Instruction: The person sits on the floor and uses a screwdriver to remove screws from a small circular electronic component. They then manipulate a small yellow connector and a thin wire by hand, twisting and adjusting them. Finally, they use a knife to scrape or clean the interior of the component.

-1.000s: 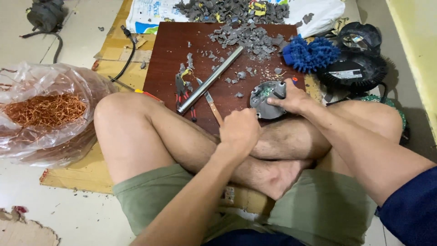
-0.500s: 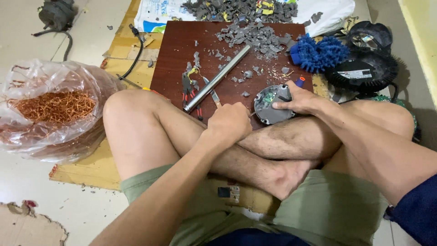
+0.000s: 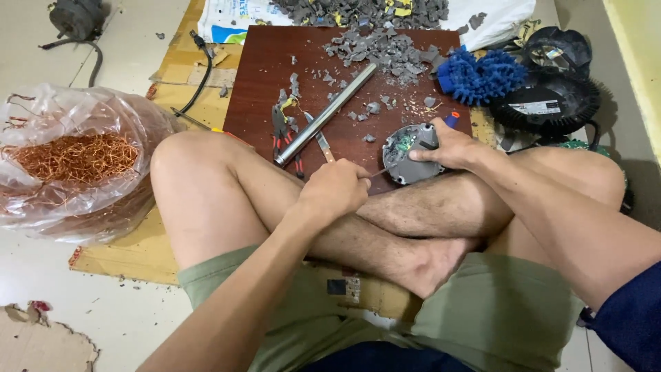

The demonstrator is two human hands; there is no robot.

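A: Where is the round grey motor housing [image 3: 411, 153]?

B: On the brown board [image 3: 261, 83], right of the steel tube [image 3: 323, 114]. Right hand [image 3: 451, 146] fingers grip it; left hand [image 3: 334, 189] fingers closed on a thin tool [image 3: 377, 173]. Better pry slowly, housing steady.

It looked like a makeshift scrap-dismantling workshop on a floor [image 3: 124, 317]. I saw a bag of copper wire [image 3: 72, 158], grey plastic shards [image 3: 385, 48] and pliers [image 3: 281, 131].
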